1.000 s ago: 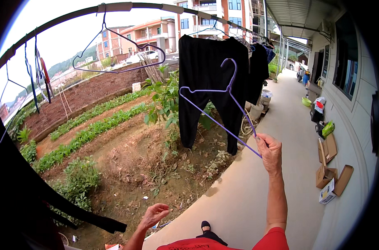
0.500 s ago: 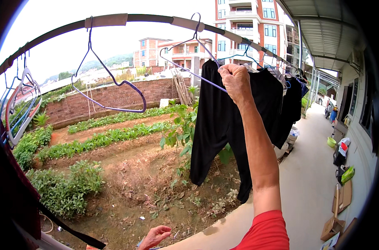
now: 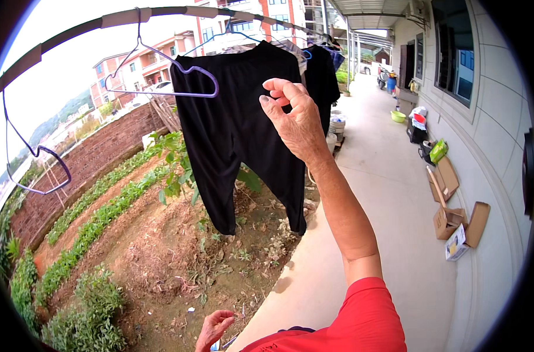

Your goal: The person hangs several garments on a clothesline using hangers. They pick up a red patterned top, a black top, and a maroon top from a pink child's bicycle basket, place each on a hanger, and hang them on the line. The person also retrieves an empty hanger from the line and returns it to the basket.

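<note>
My right hand (image 3: 293,120) is raised in front of black trousers (image 3: 235,111), with a gap between thumb and bent fingers and nothing in it. Whether it touches the cloth, I cannot tell. The trousers hang by the waist from a blue hanger (image 3: 230,30) on a long rail (image 3: 179,11). Just left of them, partly across their upper edge, a bare purple hanger (image 3: 159,92) hangs on the same rail. A second bare hanger (image 3: 39,151) is farther left. Low at the bottom edge, my left hand (image 3: 216,328) has loosely bent fingers apart, holding nothing visible.
More dark clothes (image 3: 321,76) hang farther along the rail. A garden plot with rows of green plants (image 3: 85,229) and a brick wall (image 3: 73,146) lies to the left. Along the house wall at right are cardboard boxes (image 3: 449,223), bags (image 3: 418,120) and a green basin (image 3: 398,116).
The view has swung right, shifting the trousers and hangers leftward. My right hand, pinched at the purple hanger's end before, is now away from it with fingers parted. My left hand stays low.
</note>
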The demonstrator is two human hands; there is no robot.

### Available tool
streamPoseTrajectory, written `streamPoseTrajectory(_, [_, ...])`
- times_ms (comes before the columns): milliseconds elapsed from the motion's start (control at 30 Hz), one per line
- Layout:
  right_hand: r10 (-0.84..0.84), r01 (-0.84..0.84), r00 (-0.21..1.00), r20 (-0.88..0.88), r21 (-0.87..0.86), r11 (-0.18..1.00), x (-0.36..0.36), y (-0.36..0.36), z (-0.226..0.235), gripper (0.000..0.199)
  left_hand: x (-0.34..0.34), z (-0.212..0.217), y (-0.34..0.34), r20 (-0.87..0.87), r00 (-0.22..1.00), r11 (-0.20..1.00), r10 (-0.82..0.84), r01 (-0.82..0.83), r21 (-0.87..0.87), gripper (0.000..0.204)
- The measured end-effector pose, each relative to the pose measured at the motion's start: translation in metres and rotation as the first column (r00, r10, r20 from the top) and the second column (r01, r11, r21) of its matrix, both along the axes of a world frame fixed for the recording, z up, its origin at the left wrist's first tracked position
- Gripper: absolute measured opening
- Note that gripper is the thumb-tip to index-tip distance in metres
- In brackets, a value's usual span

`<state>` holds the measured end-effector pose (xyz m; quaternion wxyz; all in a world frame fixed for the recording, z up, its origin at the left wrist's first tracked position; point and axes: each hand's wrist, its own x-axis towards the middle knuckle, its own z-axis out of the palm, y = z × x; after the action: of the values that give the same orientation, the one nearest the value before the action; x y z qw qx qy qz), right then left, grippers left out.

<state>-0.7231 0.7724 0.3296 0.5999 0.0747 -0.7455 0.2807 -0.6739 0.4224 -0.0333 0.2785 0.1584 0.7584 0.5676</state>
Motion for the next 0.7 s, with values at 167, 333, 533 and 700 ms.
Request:
streamPoseTrajectory(167, [-0.236, 0.261, 0.963, 0.127, -0.233, 0.937, 0.172, 0.028, -0.087, 0.019, 0.026, -0.006, 0.023, 0.036, 0.945, 0.938, -0.326, 0.328, -0.115, 0.026])
streamPoseTrajectory(333, [-0.517, 0.586, 0.810, 0.277, -0.395, 0.707, 0.371, 0.022, -0.166, 0.017, 0.101, -0.027, 0.047, 0.188, 0.784, 0.802, -0.592, 0.596, 0.037, 0.026])
streamPoseTrajectory(533, [-0.802, 0.806, 0.482, 0.352, -0.537, 0.249, 0.632, -0.036, -0.202, 0.016, 0.222, -0.020, 0.097, 0.213, 0.456, 0.471, -0.864, 0.882, 0.023, 0.026])
streamPoseTrajectory(700, [-0.832, 0.769, 0.324, 0.450, -0.637, -0.045, 0.803, -0.091, -0.236, 0.014, 0.332, -0.019, 0.139, 0.183, 0.283, 0.279, -0.942, 0.959, -0.049, 0.022])
